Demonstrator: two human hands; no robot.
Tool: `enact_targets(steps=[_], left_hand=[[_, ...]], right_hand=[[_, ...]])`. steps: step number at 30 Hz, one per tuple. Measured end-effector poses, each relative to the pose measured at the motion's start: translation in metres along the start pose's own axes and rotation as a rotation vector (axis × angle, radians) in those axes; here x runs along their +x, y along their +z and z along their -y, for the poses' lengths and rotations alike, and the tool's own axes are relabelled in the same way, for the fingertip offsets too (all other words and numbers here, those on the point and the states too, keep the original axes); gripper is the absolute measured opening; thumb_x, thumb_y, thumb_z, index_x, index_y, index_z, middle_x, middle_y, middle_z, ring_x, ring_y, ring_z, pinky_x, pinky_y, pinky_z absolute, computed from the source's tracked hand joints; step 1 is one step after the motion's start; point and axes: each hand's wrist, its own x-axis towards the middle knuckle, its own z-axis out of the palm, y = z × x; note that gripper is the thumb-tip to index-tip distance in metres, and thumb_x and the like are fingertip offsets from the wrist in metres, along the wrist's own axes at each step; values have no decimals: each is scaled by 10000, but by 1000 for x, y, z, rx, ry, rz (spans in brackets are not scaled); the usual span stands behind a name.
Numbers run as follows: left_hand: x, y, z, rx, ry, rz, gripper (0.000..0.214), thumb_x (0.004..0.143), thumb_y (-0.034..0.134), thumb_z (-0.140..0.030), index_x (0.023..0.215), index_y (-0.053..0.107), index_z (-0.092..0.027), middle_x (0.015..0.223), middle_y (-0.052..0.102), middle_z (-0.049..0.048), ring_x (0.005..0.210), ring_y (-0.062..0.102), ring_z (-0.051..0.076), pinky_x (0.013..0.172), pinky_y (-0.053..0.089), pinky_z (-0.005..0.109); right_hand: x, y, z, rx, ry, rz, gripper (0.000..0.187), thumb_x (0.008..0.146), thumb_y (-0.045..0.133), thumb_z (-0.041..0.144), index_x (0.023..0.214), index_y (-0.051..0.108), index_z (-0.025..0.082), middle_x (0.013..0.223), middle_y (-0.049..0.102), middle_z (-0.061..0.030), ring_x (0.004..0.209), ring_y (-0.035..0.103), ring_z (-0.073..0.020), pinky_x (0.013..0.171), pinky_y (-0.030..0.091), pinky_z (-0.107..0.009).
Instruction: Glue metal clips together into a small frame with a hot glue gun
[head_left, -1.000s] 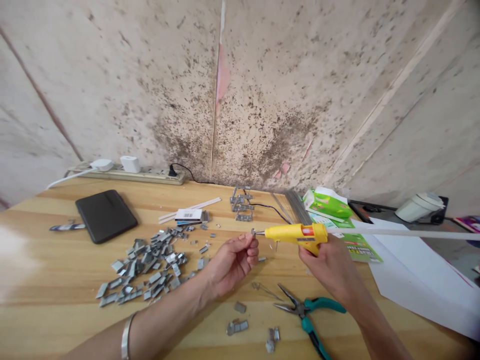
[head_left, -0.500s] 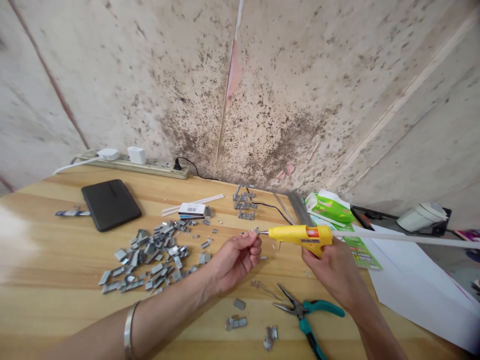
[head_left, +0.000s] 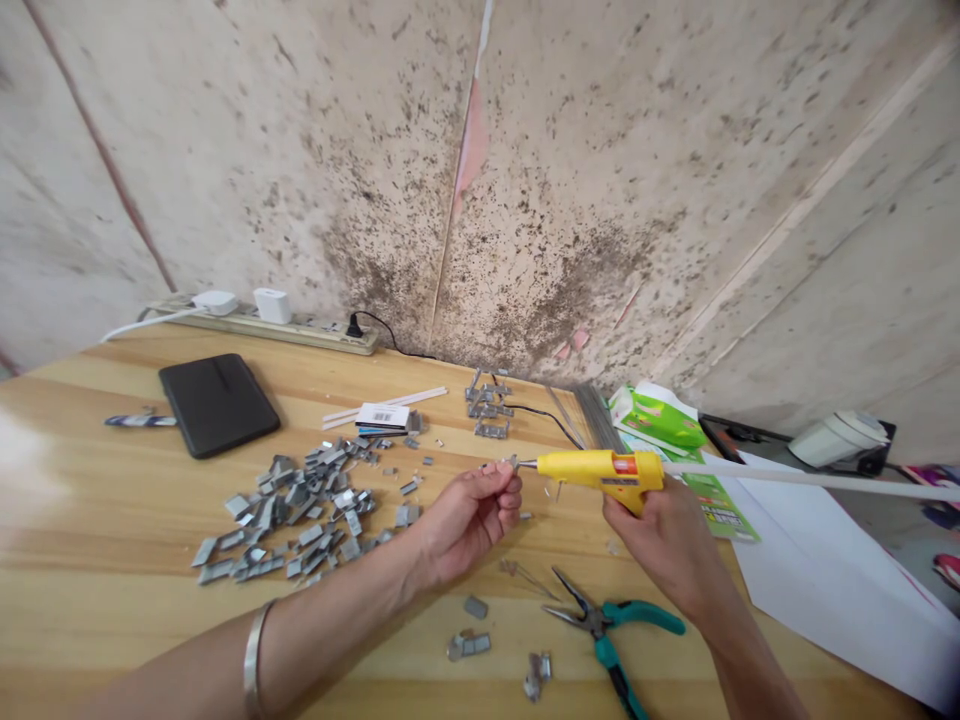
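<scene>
Yellow glue gun [head_left: 600, 470] gripped in our right hand [head_left: 664, 530] centre-right, we could slip and burn our left hand [head_left: 472, 515], pinching a grey piece [head_left: 514, 461] at the nozzle [head_left: 528, 464].

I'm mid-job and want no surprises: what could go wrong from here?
Burn: the nozzle of the yellow glue gun is very close to the left grip; if hot, a slip might burn it.
Drop: the tiny metallic piece pinched there could slip out.
Snag: the long white stick juts far behind the right grip and might catch if swung.
</scene>
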Motion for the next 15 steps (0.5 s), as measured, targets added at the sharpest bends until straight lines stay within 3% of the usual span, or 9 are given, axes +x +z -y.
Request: enact_targets(steps=[6,15], left_hand=[[0,0,0,5,-7,-15,114,814,545,-83,703,532,-106,639,445,-9,521,435,55,448,385,137],[-1,1,-1,36,3,-22,136,828,535,-94,693,529,-101,646,426,-9,526,425,54,465,396,136]], right_hand=[[1,1,0,-13,0,-22,301,670,436,239,427,259,243,373,280,40,411,386,-129,385,245,-236],[1,1,1,1,38,23,239,676,431,253,444,384,221,435,413,8,441,437,-142,418,285,-246]])
